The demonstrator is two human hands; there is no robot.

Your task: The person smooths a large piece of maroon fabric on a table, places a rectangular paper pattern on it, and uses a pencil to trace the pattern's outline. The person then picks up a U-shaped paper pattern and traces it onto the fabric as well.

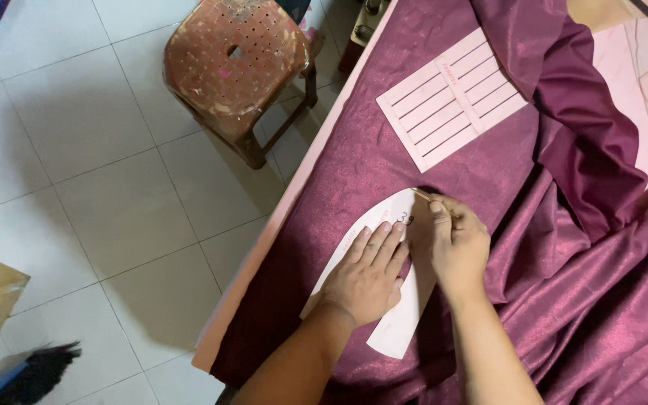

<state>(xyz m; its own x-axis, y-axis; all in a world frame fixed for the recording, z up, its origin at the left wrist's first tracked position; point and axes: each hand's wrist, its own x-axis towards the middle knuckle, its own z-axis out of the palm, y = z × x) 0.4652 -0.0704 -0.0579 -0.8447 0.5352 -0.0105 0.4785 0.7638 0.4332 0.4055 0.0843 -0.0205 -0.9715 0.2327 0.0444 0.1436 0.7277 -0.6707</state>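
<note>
Forearms are seen entering from 6 o'clock, both reaching up onto maroon fabric (429, 142) spread over a pink table (264, 247).

L hand (365, 274) is laid flat, palm down, on a white curved paper pattern (399, 330); fingers (384, 240) are extended and held close together, tips aimed toward 1 o'clock. Pattern is pinned under palm & fingers, its rounded lower end showing at 5 o'clock of the hand, its upper edge running past the fingertips toward 12.

R hand (459, 244) is set just beside the L, at its 3 o'clock, w/ fingers curled & pinched on a thin tan marking stick (423, 196). Stick tip is pointed to 10 o'clock, lying at the pattern's top edge, just above the L fingertips. Exact contact of the tip w/ paper vs. fabric cannot be told.

Farther out, at 12–1 o'clock of the hands, a pink slotted card w/ parallel dark slits (451, 97) is laid on the fabric, well apart from the pattern. Fabric is bunched in folds at 2–3 o'clock (586, 135).

Off the table, at 10–11 o'clock, a worn brown plastic stool (234, 60) is stood on white floor tiles (91, 187).
</note>
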